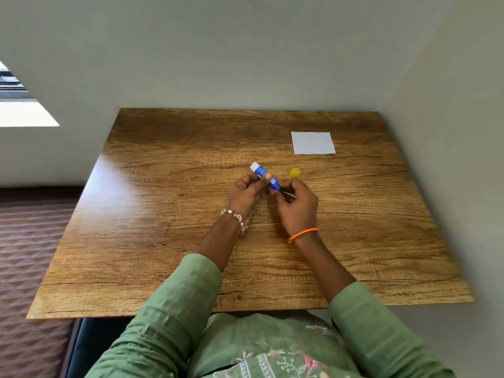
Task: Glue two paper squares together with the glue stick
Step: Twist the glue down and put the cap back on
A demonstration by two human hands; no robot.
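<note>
Both hands hold a blue glue stick (262, 172) over the middle of the wooden table (163, 214). Its white end points up and to the far left. My left hand (245, 196) grips the tube's middle with thumb and fingers. My right hand (296, 204) pinches the tube's lower end. A yellow cap (294, 173) lies on the table just beyond my right hand. A white paper square (312, 142) lies flat at the far right of the table, apart from both hands. Only one sheet edge is visible there; I cannot tell whether a second lies beneath.
The table stands in a corner, with walls along its far and right edges. A patterned brown floor lies to the left, below the table's left edge.
</note>
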